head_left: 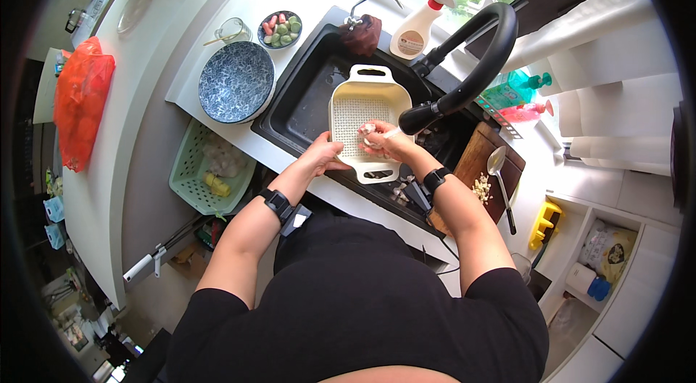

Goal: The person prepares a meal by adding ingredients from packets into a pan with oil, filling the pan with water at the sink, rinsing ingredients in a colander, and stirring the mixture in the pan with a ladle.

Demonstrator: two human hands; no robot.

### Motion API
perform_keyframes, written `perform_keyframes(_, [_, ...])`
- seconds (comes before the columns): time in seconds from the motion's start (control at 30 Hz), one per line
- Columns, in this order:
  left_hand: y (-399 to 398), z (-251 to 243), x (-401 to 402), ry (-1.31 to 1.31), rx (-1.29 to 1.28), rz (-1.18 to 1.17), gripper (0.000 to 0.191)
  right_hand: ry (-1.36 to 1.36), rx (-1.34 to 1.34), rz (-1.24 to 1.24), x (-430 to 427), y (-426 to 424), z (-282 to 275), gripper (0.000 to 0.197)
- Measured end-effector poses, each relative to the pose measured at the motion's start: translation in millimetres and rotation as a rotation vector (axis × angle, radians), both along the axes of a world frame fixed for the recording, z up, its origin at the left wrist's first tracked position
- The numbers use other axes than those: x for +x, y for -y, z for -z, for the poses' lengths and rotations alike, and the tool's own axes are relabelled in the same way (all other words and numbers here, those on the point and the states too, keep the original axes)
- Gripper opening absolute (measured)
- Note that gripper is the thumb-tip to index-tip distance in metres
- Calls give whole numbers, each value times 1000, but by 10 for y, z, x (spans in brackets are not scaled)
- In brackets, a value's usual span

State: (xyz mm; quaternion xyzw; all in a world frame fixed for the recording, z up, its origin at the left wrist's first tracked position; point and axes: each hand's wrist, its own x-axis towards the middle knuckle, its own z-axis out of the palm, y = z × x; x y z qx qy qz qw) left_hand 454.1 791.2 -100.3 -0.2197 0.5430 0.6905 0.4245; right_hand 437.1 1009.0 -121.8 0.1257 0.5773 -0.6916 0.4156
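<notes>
A cream plastic draining basket [371, 90] with two end handles rests over the black sink [304, 95]. My left hand [324, 156] grips its near left rim, thumb on the edge. Inside the basket, my right hand [385, 141] holds pale pinkish pieces of food [370, 135], which I cannot name surely; the fingers curl around them. The black faucet's spray head [417, 120] hangs just above the right hand, with what looks like water at its mouth. Pale scraps [402, 188] lie near the basket's near handle, by the right wrist.
Left of the sink stand a blue patterned bowl [237, 81], a small bowl of green and pink pieces [281, 35] and a glass [235, 31]. A spray bottle [414, 29] stands behind. On the right, a wooden cutting board [472, 160] bears chopped bits and a metal spoon [497, 161].
</notes>
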Motion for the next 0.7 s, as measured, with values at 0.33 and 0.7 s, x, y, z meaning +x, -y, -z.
perform_keyframes(0.33, [-507, 1002, -3, 196, -23, -97, 35, 233, -214, 509, 35, 22, 326, 32])
perform_keyframes(0.7, [-239, 1036, -780, -382, -986, 89, 106, 282, -55, 594, -7, 92, 656, 16])
